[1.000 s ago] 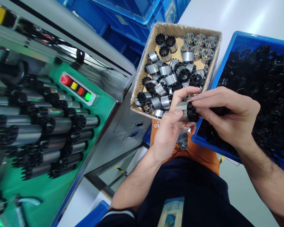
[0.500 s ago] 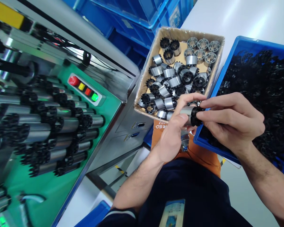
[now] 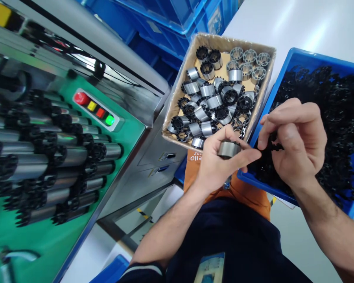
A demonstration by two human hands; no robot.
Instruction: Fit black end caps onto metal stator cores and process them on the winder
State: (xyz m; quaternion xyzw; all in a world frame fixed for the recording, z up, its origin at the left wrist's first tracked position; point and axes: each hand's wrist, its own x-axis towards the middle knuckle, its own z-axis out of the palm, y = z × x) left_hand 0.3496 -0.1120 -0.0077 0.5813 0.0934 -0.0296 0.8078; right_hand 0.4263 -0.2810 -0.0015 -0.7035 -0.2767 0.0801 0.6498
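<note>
A person's left hand point(image 3: 214, 165) holds a short metal cylinder point(image 3: 229, 149) beside the near edge of a cardboard box point(image 3: 233, 42). The right hand point(image 3: 299, 143), fingers curled, hovers over a blue bin point(image 3: 301, 59); I cannot tell whether it grips anything.

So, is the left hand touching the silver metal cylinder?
Touching: the head view shows the silver metal cylinder held inside the curled left hand.

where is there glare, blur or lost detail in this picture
Head view: pale glare streaks cross the glossy white tabletop; head view, left: silver-and-black metal cylinders look smeared; head view, right: small black plastic parts merge darkly inside the blue plastic bin.
</note>
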